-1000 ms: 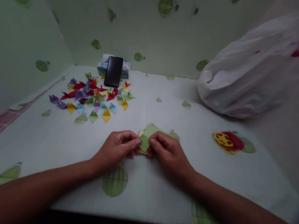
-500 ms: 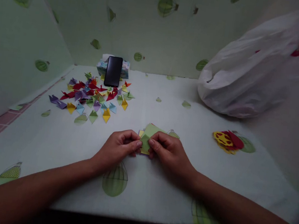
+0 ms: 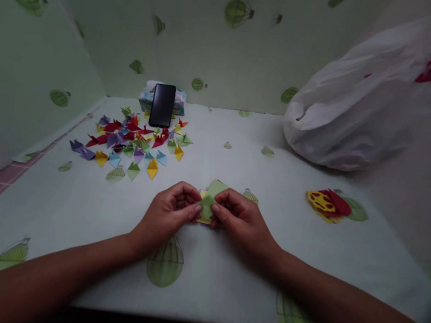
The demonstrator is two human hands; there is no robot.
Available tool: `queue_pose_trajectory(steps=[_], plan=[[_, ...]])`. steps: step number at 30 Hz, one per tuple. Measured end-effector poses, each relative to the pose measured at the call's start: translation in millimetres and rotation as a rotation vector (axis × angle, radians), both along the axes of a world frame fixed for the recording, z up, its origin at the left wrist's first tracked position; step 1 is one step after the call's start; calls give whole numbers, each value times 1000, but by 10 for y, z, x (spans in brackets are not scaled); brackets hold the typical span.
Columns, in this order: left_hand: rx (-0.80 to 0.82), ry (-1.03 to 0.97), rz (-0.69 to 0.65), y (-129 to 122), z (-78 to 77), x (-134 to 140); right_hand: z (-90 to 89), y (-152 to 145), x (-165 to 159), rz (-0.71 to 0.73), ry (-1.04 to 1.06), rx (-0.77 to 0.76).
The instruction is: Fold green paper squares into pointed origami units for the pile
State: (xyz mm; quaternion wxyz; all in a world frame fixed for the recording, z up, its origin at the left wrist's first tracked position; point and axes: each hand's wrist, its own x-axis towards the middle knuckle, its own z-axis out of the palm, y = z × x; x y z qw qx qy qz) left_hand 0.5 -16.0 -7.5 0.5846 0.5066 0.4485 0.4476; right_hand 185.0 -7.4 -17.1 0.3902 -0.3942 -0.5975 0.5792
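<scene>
- Your left hand (image 3: 168, 210) is pinching the left edge of a small folded green paper (image 3: 207, 205); its thumb and index finger are standing nearly together, with the other fingers curling.
- Your right hand (image 3: 245, 222) is gripping the right edge of that paper between nearly closed thumb and fingers.
- The folded paper is sitting between both hands, over the front middle of the tabletop (image 3: 224, 283).
- Just behind and beneath it, a light green sheet (image 3: 219, 186) and a yellow sheet (image 3: 205, 221) are showing.
- Beyond your left hand, many-coloured folded paper pieces (image 3: 135, 155) are lying in a loose heap.
- Behind these, a phone (image 3: 162, 105) is leaning against a tissue box (image 3: 180, 103).
- To the right, yellow and red cut-outs (image 3: 321, 200) are lying near a white plastic bag (image 3: 343, 114).
</scene>
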Motion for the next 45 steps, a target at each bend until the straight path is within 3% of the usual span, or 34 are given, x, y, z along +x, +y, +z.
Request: queue_pose_trajectory(steps=[4,13,20,28,36,45], plan=[[21,19,-3,-8,-8,-17,16,-1,-4,9,48,-26],[-45,-1,-60,3,-38,-10,-13,-8,-7,-25,106,102],[-108,-17,-74,-11,3,2,17,-19,4,44,52,2],[-177,-66,-24,1,40,0,55,7,28,75,80,3],[-220,-129,18,8,2,-4,-31,18,22,57,101,156],[-173,-42,-34,7,55,-6,29,26,47,56,-161,392]])
